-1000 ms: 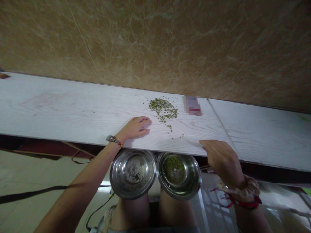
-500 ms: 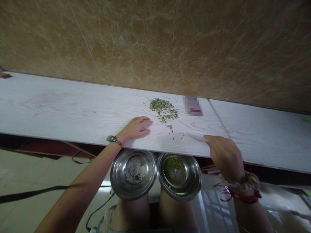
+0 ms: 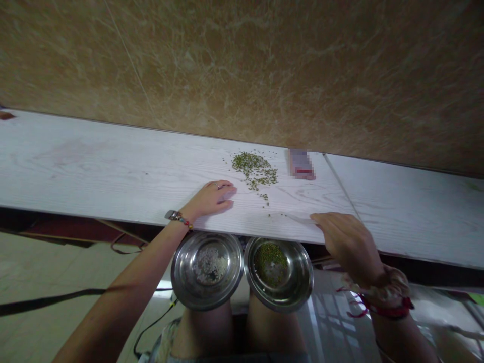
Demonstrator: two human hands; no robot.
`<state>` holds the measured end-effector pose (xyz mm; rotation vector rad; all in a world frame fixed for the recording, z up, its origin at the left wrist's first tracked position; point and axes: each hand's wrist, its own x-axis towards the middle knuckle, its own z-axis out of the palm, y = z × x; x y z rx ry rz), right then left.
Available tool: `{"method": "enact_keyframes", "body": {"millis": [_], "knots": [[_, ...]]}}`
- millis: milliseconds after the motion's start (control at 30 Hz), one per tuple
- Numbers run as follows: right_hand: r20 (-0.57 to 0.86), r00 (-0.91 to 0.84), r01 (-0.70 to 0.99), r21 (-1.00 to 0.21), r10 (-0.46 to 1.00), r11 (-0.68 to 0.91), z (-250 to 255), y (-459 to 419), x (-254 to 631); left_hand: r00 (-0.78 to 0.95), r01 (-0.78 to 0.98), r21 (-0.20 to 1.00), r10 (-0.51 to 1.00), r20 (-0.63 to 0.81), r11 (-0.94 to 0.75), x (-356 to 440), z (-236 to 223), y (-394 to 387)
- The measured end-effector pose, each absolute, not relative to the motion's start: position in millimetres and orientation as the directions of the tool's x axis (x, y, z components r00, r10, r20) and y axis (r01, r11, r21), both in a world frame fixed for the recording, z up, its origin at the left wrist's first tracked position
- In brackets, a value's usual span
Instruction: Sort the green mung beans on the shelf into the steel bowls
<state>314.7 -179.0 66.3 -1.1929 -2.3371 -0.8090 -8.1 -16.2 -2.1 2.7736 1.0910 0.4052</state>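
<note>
Right hand point(image 3: 347, 243) grips thin pale implement point(image 3: 299, 219); blurred, kind unclear. Left hand point(image 3: 210, 199) slack on table point(image 3: 170, 166), near-left of small, round-looking, scattered green beans point(image 3: 247, 164).

Clearly indoors, but hard to tell whether home or workplace. Furnished with a white wood-grain counter point(image 3: 94, 176) along a far marbled brown wall point(image 3: 242, 65); floored near left with pale tiles point(image 3: 26, 285).
</note>
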Motion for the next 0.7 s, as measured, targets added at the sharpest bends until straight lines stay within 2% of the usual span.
{"method": "enact_keyframes", "body": {"millis": [167,433,700], "knots": [[0.594,-0.518,0.843,0.23,0.616,0.487,69,-187,312,0.698,0.659,0.217,0.693,0.182,-0.721,-7,-1,-17],[0.571,-0.486,0.858,0.171,0.662,0.484,69,-190,312,0.699,0.648,0.234,0.688,0.195,-0.724,-7,-1,-16],[0.579,-0.497,0.849,0.172,0.646,0.5,70,-196,312,0.695,0.649,0.247,0.693,0.191,-0.72,-6,-1,-16]]}}
